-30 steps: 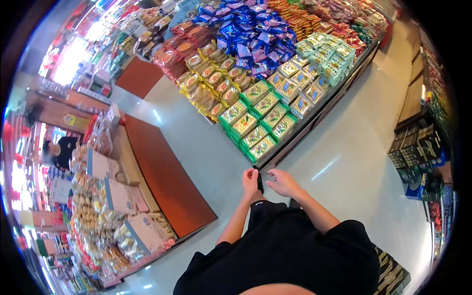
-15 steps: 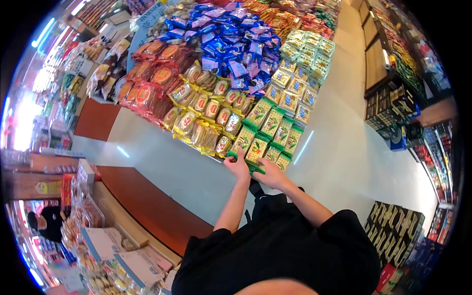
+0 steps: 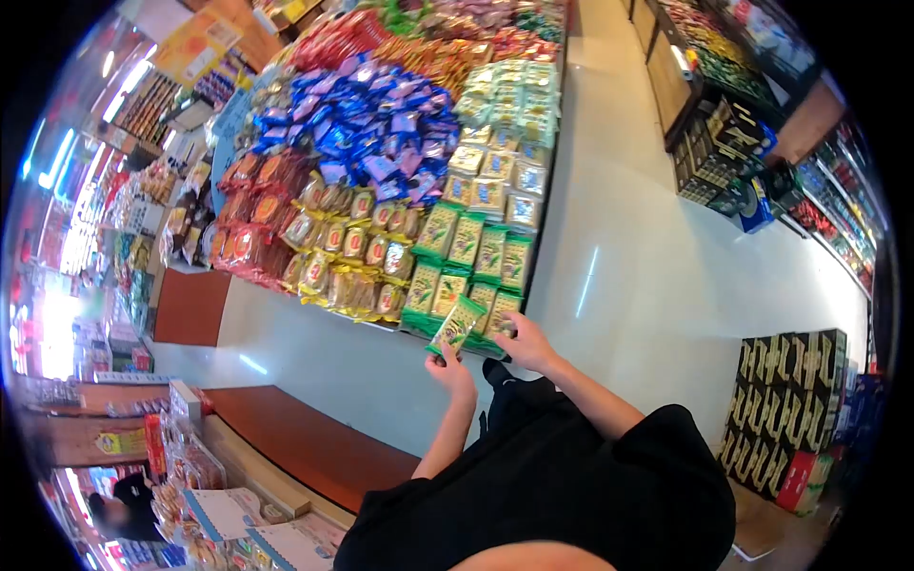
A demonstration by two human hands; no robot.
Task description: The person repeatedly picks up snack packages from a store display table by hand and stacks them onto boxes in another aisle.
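Green-edged snack packet (image 3: 457, 322), a flat rectangle in glossy printed film, is pinched by its lower end in the left hand (image 3: 454, 375), tilted over the near corner of the display; the fingertips partly hide that end. The right hand (image 3: 526, 345) is apart from the left, fingers curled at the corner packets; whether they grip one cannot be told. Beneath and beyond lie rows of matching green-edged packets (image 3: 466, 238), the nearest ones partly covered. Next to these are plump, yellow-edged packs (image 3: 352, 244) in clear, shiny wrap and squarish, silvery packs (image 3: 490, 167). Farther back, crinkled blue pouches (image 3: 367, 124) form a loose heap, their print too small to read. Orange-red packets (image 3: 433, 54) behind them blur together, and the goods farthest off are cut by the frame's edge.
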